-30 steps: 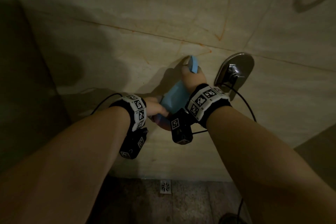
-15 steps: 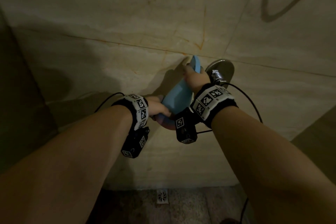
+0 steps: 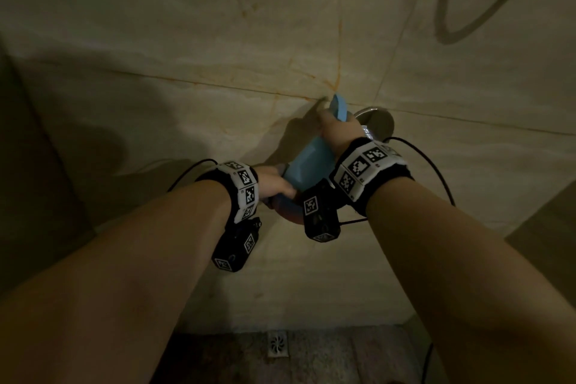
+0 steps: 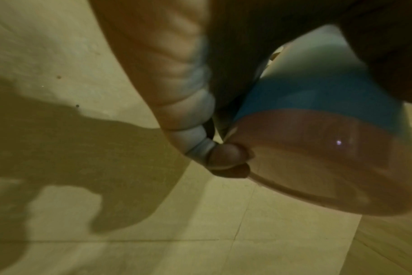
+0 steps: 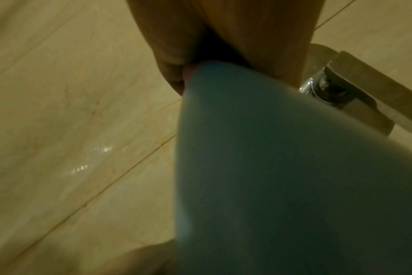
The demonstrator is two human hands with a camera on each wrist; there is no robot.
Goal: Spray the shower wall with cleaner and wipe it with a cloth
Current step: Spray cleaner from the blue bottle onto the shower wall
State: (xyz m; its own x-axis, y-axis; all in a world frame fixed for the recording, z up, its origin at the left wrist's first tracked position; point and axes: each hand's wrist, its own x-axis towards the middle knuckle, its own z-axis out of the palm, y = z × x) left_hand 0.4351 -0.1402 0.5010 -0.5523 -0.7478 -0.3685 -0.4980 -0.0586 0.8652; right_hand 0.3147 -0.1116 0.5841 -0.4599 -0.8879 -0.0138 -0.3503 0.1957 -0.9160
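A blue spray bottle (image 3: pixel 311 162) points at the beige tiled shower wall (image 3: pixel 187 25), its head (image 3: pixel 339 107) close to a rust-stained grout line. My right hand (image 3: pixel 336 131) grips the bottle's neck just below the head. The bottle (image 5: pixel 270 167) fills the right wrist view. My left hand (image 3: pixel 274 184) curls round the bottle's base. In the left wrist view the base (image 4: pixel 318 167) shows pinkish liquid under a blue label. A pale bunched cloth (image 4: pixel 195 111) sits in that hand, with one fingertip (image 4: pixel 226 158) touching the base.
A chrome shower valve (image 3: pixel 378 121) sits on the wall right behind my right hand, also seen as the valve (image 5: pixel 329 89). A grey shower hose (image 3: pixel 467 25) loops at the upper right. A floor drain (image 3: pixel 278 343) lies below, at the wall's foot.
Both hands and the bottle have risen a little along the wall. The head is now nearer the grout line and overlaps the chrome valve. Both grips are unchanged.
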